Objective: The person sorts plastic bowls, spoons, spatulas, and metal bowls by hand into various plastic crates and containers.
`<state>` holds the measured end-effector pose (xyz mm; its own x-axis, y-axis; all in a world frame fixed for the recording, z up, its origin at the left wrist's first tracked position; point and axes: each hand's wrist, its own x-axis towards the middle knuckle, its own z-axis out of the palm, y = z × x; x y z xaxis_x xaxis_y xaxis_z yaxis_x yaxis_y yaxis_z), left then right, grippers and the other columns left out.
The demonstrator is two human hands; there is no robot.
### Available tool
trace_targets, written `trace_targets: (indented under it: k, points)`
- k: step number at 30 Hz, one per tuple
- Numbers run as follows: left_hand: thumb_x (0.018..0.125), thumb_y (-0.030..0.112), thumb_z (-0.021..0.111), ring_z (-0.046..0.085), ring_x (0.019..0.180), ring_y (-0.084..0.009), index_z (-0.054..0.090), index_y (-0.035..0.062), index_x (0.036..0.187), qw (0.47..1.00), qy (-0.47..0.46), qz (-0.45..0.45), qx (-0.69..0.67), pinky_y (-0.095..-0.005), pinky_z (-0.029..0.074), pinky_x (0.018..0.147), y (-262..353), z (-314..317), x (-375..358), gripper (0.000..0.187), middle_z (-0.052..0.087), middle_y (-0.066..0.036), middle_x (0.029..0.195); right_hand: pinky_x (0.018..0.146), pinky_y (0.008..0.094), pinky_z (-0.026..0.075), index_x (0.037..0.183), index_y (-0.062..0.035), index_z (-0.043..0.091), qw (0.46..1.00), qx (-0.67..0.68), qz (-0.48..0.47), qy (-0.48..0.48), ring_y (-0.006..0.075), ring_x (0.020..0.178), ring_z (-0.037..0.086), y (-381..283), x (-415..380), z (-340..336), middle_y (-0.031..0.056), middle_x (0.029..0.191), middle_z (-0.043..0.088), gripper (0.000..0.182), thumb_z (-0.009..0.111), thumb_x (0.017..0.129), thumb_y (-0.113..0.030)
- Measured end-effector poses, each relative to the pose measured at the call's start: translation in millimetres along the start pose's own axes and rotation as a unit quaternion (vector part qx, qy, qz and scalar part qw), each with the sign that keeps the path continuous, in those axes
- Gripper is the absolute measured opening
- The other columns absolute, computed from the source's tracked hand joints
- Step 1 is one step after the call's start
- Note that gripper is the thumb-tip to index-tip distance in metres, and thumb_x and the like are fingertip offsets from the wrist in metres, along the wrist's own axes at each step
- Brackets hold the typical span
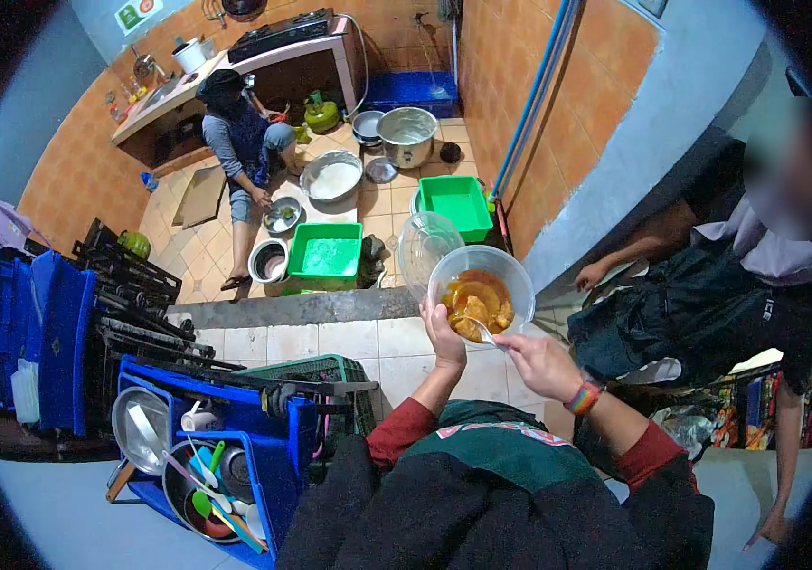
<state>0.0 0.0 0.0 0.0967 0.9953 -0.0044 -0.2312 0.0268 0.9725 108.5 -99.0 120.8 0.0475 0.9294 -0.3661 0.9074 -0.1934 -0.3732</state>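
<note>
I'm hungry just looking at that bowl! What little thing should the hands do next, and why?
Probably lift a spoonful out. The left hand holds the clear plastic bowl of orange-brown curry up from below, and the right hand already has the spoon dipped into the food at the bowl's near edge.

A spoon [485,333] lies in the bowl [480,285], above the step [297,308].

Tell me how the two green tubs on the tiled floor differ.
The nearer green tub holds something pale and sits beside a steel bowl; the farther green tub looks empty and sits by the orange wall. The nearer one appears wider. Both are rectangular, bright green, open-topped and upright.
</note>
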Motion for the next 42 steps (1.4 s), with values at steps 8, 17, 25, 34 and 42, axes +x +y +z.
trace_targets:
  k: [8,17,25,34,42]
  points:
    - [0.083,0.025,0.030,0.034,0.110,-0.0295,0.042,-0.0039,0.119,0.998,-0.035,0.021,0.048,-0.0365,0.024,0.096,3,0,-12,0.048,0.042,-0.018,0.117,0.034,0.0166,0.021,0.120,-0.0087,0.046,0.691,0.661,0.173,-0.234,0.0031,0.038,0.026,26,-1,-14,-0.0072,0.051,0.033,0.033,0.042,0.089,-0.018]
    - [0.083,0.020,0.028,0.037,0.105,-0.0292,0.043,-0.0057,0.117,0.999,-0.024,-0.016,-0.016,-0.0360,0.026,0.094,-3,-2,-6,0.045,0.043,-0.019,0.114,0.060,0.0480,0.045,0.102,-0.0186,0.061,0.998,0.011,-0.003,0.056,0.0369,0.067,0.057,-23,-29,-34,0.0208,0.078,0.059,0.027,0.048,0.079,-0.013]
    - [0.084,0.024,0.031,0.035,0.111,-0.0300,0.042,-0.0049,0.120,0.997,-0.071,0.004,-0.028,-0.0358,0.024,0.097,-2,-2,-9,0.047,0.041,-0.019,0.116,0.037,0.0173,0.020,0.120,0.0001,0.044,0.650,0.696,0.173,-0.251,0.0024,0.040,0.023,32,-15,-27,-0.0093,0.050,0.027,0.036,0.046,0.089,-0.019]
    - [0.085,0.027,0.033,0.045,0.103,-0.0203,0.038,0.0044,0.127,0.981,-0.107,-0.124,-0.100,-0.0320,0.049,0.071,36,4,-17,0.048,0.037,-0.007,0.111,0.039,0.0165,0.024,0.119,-0.0024,0.047,0.808,0.575,0.098,-0.080,0.0007,0.044,0.027,29,-20,-54,-0.0087,0.053,0.035,0.033,0.043,0.089,-0.016]
    - [0.085,0.029,0.033,0.045,0.101,-0.0190,0.039,0.0025,0.125,0.973,-0.117,-0.153,-0.129,-0.0271,0.050,0.060,49,2,-15,0.049,0.037,-0.009,0.116,0.041,0.0171,0.027,0.099,-0.0019,0.053,0.864,0.500,0.059,-0.035,0.0017,0.046,0.034,17,-18,-61,-0.0073,0.057,0.040,0.021,0.046,0.089,-0.018]
